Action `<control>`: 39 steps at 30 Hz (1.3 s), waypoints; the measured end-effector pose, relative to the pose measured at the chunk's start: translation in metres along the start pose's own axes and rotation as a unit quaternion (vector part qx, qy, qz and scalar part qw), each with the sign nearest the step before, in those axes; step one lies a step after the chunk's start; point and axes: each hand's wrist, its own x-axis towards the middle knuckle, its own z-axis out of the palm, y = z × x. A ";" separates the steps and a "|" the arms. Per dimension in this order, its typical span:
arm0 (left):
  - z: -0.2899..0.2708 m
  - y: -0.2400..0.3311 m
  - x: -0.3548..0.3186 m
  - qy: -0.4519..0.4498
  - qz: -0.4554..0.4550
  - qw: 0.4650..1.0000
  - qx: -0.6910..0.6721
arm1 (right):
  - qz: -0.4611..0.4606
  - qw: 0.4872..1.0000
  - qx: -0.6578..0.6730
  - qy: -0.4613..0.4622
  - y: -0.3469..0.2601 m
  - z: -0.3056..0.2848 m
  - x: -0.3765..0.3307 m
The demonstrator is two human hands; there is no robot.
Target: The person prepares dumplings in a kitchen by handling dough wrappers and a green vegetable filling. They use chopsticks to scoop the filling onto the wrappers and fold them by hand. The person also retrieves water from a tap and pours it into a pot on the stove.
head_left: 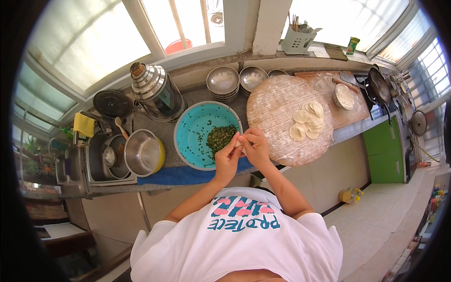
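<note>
Both hands are pinched together around a small dumpling (pixel 240 139), left hand (pixel 229 157) and right hand (pixel 256 146) touching each other with fingers closed on it, right over the near rim of the turquoise bowl (pixel 192 136) with the chopped green filling (pixel 221 137) in it. Just to the right there's a round floured board (pixel 272 103) with a little pile of dough wrappers (pixel 306 120), and a steel bowl (pixel 143 152) sits left by the sink (pixel 94 162).

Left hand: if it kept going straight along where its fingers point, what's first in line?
Likely the right hand: the left hand points up-right into it, fingertips pinched together. Past that lies the round floured woven tray. Depth is unclear.
</note>
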 end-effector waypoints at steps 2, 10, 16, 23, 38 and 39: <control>-0.002 -0.003 0.000 -0.003 0.001 1.000 -0.003 | -0.035 0.999 -0.028 0.001 0.002 0.001 0.002; -0.001 0.005 0.001 0.019 -0.009 0.998 -0.057 | 0.055 0.993 0.101 0.032 -0.010 0.003 0.001; 0.000 -0.008 -0.001 -0.001 0.005 0.999 -0.044 | 0.033 0.999 0.025 0.004 -0.004 0.000 0.001; 0.002 -0.004 -0.002 0.037 0.015 0.997 -0.073 | 0.075 0.988 0.130 0.037 -0.008 0.004 -0.002; 0.001 0.000 0.000 0.031 -0.024 0.990 -0.136 | 0.020 0.997 0.058 0.054 -0.006 0.006 -0.002; 0.000 0.002 0.001 0.034 -0.031 0.989 -0.141 | 0.053 0.992 0.094 0.059 -0.007 0.006 -0.004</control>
